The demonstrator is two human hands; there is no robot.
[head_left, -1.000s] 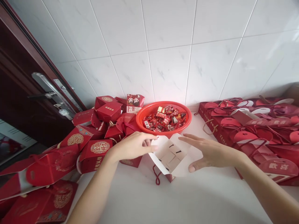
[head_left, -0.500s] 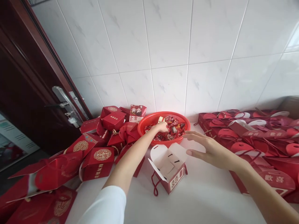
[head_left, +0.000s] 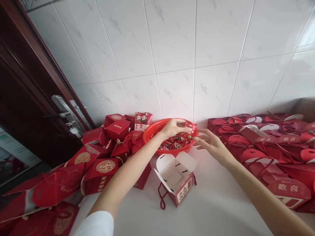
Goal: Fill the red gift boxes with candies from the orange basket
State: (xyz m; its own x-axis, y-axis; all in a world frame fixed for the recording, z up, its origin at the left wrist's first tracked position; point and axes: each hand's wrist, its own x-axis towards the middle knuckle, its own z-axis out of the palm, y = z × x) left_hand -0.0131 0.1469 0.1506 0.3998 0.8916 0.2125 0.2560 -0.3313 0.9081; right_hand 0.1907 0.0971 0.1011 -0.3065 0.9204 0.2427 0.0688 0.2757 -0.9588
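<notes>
My left hand (head_left: pixel 173 128) is over the red plastic basket (head_left: pixel 152 129), its fingers closed on red wrapped candies (head_left: pixel 189 128). My right hand (head_left: pixel 209 142) meets it from the right, thumb and fingertips closed about the right edge of the same candies. More wrapped candies (head_left: pixel 172 143) lie in the basket under my hands. In front of the basket stands an open red gift box (head_left: pixel 184 191) with a white inside and a dark red cord handle (head_left: pixel 162 198). Nothing shows inside this box except slots and folded flaps.
Red gift boxes (head_left: pixel 103 168) are heaped on the left of the white table (head_left: pixel 209 203). Rows of red boxes (head_left: pixel 261 144) with cord handles fill the right side. A tiled wall (head_left: pixel 174 91) rises behind, and a dark door (head_left: pixel 31 75) with a metal handle is at left.
My left hand has come up out of the basket and to the right with candies. My right hand has closed in on them. The open box stays in place.
</notes>
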